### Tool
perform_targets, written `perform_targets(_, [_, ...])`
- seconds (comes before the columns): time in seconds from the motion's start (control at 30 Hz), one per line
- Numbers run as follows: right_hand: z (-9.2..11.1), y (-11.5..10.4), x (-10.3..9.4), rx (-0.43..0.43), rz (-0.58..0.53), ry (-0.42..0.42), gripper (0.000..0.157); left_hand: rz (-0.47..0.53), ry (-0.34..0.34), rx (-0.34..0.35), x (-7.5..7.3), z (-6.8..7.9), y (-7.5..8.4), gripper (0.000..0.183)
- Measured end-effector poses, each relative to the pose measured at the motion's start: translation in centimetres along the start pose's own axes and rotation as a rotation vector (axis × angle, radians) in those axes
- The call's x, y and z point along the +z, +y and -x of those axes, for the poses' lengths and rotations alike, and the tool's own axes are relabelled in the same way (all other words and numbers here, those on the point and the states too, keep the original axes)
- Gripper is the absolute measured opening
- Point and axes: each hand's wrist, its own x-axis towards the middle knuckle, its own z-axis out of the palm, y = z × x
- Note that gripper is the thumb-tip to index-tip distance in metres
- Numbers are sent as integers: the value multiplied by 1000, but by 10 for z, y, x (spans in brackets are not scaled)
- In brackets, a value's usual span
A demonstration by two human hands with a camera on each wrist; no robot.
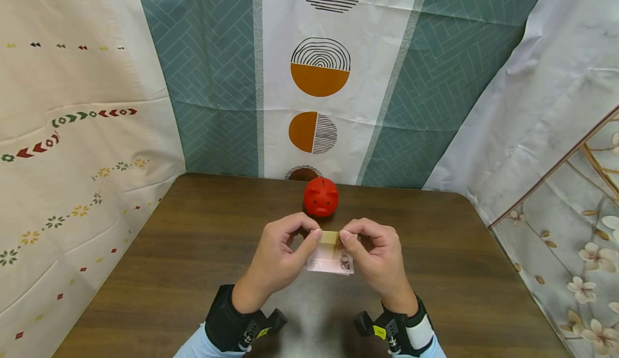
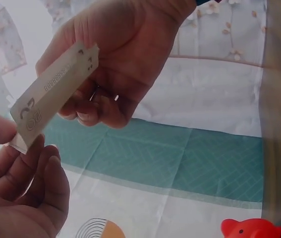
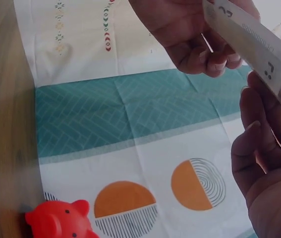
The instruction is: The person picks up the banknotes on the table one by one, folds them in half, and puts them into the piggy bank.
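Left hand, right hand pinch banknote, apparently folded; red piggy bank beyond.

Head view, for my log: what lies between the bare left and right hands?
A pink-yellow rectangular banknote, pinched by left hand and right hand, in the head view.

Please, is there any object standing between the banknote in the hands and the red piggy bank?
No, nothing visible stands between them. The left hand and right hand hold the banknote from both sides; in the head view, the red piggy bank appears just beyond it, on the table.
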Motion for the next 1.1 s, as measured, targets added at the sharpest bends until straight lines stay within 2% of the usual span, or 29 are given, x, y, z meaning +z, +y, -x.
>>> perform_targets(0.33, [0, 1, -3, -7, -28, 26, 6, 44, 22, -4, -3, 0, 0, 16])
perform_targets(0.53, [1, 2, -5, -5, -11, 53, 6, 50, 32, 22, -4, -1, -1, 16])
perform_targets(0.63, [1, 2, -4, 5, 37, 102, 5, 71, 49, 25, -1, 0, -1, 16])
perform_targets(0.8, [-1, 4, 2, -28, 260, 252, 15, 53, 132, 11, 7, 3, -1, 16])
perform_targets(0.87, [-1, 4, 5, -35, 321, 262, 16, 30, 168, 33, 10, 4, -1, 17])
perform_targets(0.93, [-1, 4, 9, -35, 332, 224, 12, 14, 191, 86, 14, 3, -1, 19])
perform_targets(1.0, [-2, 2, 13, -30, 301, 167, 10, -8, 203, 150, 16, 2, -1, 20])
perform_targets(1.1, [-3, 0, 16, -33, 238, 96, 24, -74, 210, 250, 18, -1, -1, 18])
